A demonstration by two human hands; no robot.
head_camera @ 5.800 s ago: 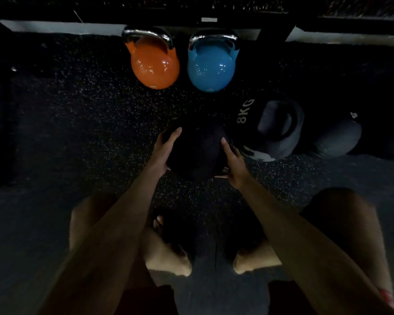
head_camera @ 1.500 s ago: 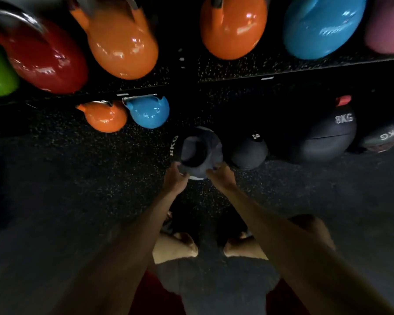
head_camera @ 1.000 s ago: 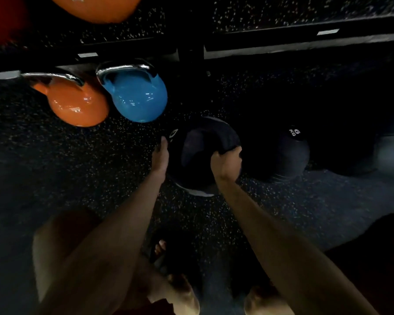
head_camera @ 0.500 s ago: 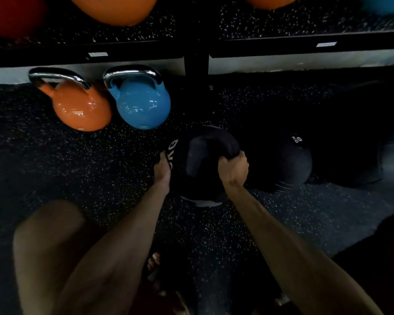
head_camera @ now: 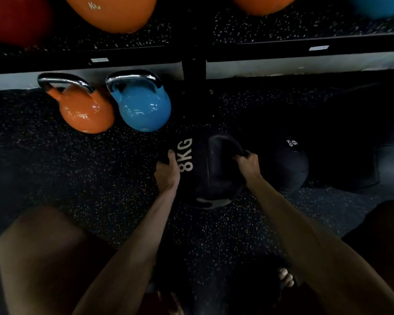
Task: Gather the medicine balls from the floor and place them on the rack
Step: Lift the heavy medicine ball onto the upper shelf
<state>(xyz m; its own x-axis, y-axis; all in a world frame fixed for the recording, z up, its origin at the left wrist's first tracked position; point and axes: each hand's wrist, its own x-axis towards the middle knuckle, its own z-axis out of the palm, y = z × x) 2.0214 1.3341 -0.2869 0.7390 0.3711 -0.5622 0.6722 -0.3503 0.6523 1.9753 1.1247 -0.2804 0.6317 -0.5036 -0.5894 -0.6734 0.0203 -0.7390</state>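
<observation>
A black medicine ball marked 8KG (head_camera: 210, 171) sits low over the speckled floor in front of me. My left hand (head_camera: 167, 171) grips its left side and my right hand (head_camera: 248, 164) curls over the handle recess on its right. A second black medicine ball (head_camera: 289, 164) lies on the floor just to the right, touching or nearly touching the first. The black rack shelf (head_camera: 282, 45) runs across the top, with its upright post (head_camera: 194, 69) behind the ball.
An orange kettlebell (head_camera: 84, 110) and a blue kettlebell (head_camera: 143, 105) stand on the floor under the shelf at left. Large orange, red and blue weights sit on the shelf above. A dark bulky shape lies at far right. My knees frame the bottom.
Both hands have closed more firmly on the 8KG ball, and the ball has turned so its white lettering faces me. My view has tipped down slightly.
</observation>
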